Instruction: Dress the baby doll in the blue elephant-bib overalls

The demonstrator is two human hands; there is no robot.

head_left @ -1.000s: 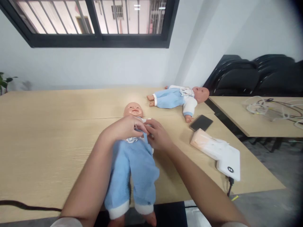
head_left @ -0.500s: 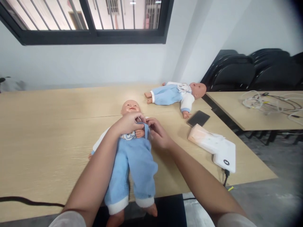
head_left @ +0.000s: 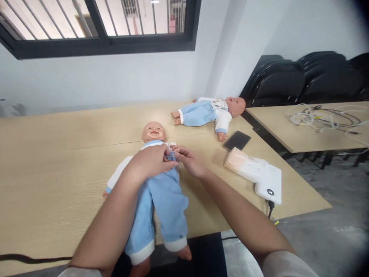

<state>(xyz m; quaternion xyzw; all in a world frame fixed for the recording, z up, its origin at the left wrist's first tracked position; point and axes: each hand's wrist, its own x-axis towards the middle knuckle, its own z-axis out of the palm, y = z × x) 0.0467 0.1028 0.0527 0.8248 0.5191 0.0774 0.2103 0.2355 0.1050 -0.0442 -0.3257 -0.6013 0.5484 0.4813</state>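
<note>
A baby doll in blue trousers and a white top lies on its back before me, its feet over the table's near edge. Across its chest, my left hand is closed on the blue sleeve cuff of the doll's arm on the right side. My right hand pinches the same sleeve from the right, fingertips close to those of the left. The doll's own hand on that side is hidden behind my fingers. Its other arm is stretched out to the left in a white sleeve.
A second doll in similar clothes lies at the back right. Nearer are a dark phone, a tissue pack and a white power bank with a cable. Coiled cables lie on the neighbouring table, with black folding chairs behind.
My left hand has turned lower over the doll's chest, uncovering the neck and blue collar. The cuff, earlier stretched up between both hands, is now lower and mostly covered. The view has shifted slightly.
</note>
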